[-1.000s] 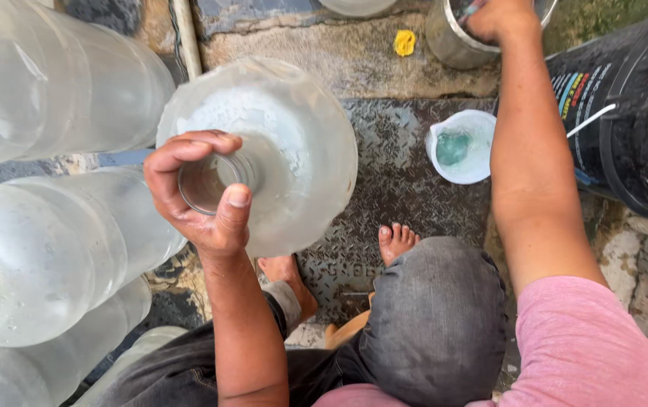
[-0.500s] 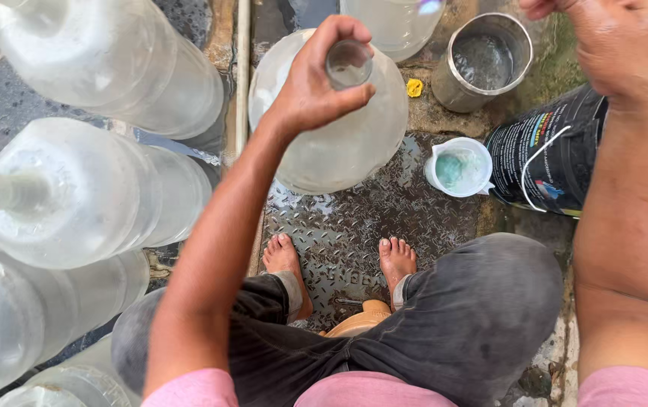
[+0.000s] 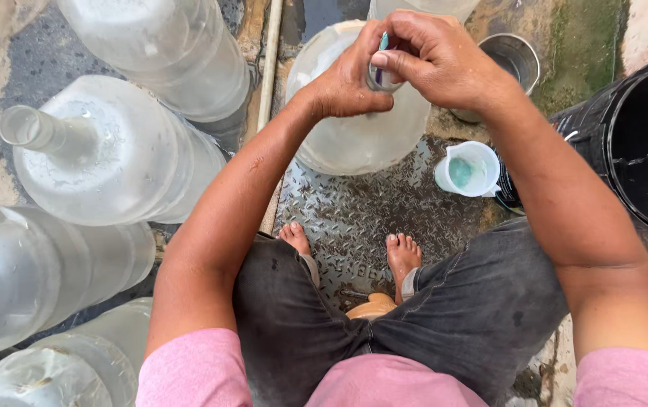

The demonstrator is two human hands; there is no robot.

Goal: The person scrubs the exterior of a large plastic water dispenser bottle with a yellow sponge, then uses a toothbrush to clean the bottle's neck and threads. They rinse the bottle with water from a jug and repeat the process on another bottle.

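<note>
- Left hand [image 3: 354, 79] is wrapped around the neck of the big clear plastic water jug [image 3: 354, 128], so that grip is closed on the neck itself.
- Right hand [image 3: 444, 64] sits right over the jug's mouth, fingers pinched narrow on a small thin blue-edged thing [image 3: 382, 45] held at the opening. Can't tell what it is, too much of it is covered.
- The jug stands upright on a grey diamond-plate metal floor sheet [image 3: 361, 218], right in front of the person's bare feet [image 3: 403, 252].
- Just right of the jug there's a small white plastic cup with teal liquid [image 3: 468, 169], also on the floor.
- Behind that, a dull metal bucket [image 3: 516, 60], and a large black plastic barrel [image 3: 640, 143] further to the right.
- Off to the left, a bunch of other clear plastic water jugs [image 3: 105, 158] crowded together, well apart from the hands.
- Person is in dark grey trousers [image 3: 459, 316] and a pink shirt [image 3: 203, 369].
</note>
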